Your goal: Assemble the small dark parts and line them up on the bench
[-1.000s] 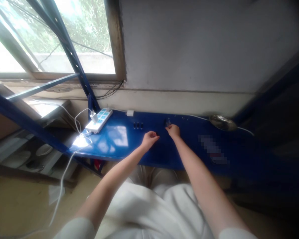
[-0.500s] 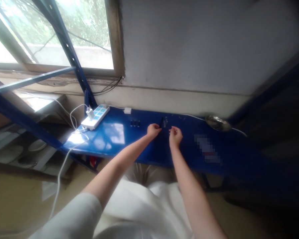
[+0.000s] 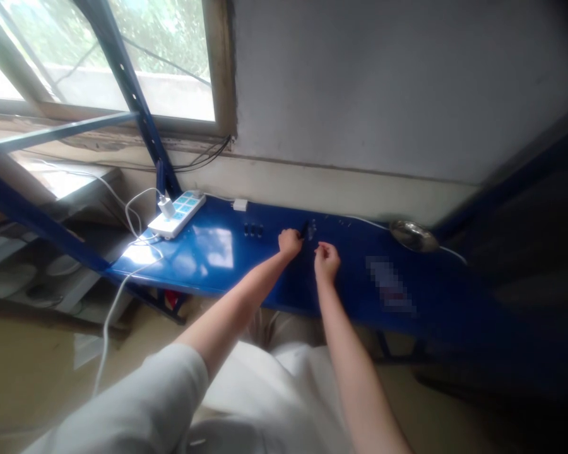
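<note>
Left hand (image 3: 290, 242) brought up to the dark piece (image 3: 304, 229); right hand (image 3: 327, 261) drawn back from the clear bits (image 3: 311, 228).
Compared with one second ago, contact at the small parts appears to have been passed from the right hand to the left, so the dark piece is now likely being steadied or handled by the left. The left fingers are curled, with the piece at their tips; whether it is gripped or merely touched cannot be told. The right fingertips are bunched; whether anything is held cannot be told. The dark piece is seen as small, narrow and slanted, its details blurred; the clear bits are clustered just right of it. Three dark parts (image 3: 252, 231) are lined up left of the left grip.
</note>
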### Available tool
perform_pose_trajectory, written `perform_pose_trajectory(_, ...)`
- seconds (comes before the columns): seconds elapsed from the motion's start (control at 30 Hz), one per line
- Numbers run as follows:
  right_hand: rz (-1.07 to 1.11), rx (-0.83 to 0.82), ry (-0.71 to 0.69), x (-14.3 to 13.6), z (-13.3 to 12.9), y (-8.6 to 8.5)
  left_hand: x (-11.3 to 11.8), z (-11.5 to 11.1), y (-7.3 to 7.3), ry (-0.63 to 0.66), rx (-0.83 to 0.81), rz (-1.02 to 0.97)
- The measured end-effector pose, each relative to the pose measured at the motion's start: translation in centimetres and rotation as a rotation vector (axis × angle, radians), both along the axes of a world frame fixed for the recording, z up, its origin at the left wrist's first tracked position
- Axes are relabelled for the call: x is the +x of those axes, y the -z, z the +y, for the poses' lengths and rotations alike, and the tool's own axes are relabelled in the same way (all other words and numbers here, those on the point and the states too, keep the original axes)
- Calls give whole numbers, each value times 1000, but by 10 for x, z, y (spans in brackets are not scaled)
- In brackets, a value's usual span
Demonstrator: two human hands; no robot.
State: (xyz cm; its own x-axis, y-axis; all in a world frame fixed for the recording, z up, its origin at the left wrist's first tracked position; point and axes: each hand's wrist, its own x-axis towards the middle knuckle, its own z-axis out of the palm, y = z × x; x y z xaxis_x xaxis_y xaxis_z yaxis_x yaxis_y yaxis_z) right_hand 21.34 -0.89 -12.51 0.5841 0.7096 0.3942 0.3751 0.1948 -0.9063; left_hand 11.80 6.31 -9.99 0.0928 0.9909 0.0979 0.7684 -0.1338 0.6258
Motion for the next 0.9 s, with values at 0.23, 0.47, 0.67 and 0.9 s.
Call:
perform_pose_trajectory(0.23, -20, -24, -8, 0, 0, -1, 0, -3, -4, -13, 36, 47)
perform_pose_trajectory(0.47, -36, -67, -3, 0, -1, -3, 5, -5, -3, -42, 19, -5)
perform_pose_trajectory(0.67, -26, -34, -9, 0, -1, -2, -3, -20, 4, 82, 152, -74)
perform_pose_trajectory(0.9, -9, -47, -4, 0, -1, -2, -48, -47, -3, 56, 295, -173)
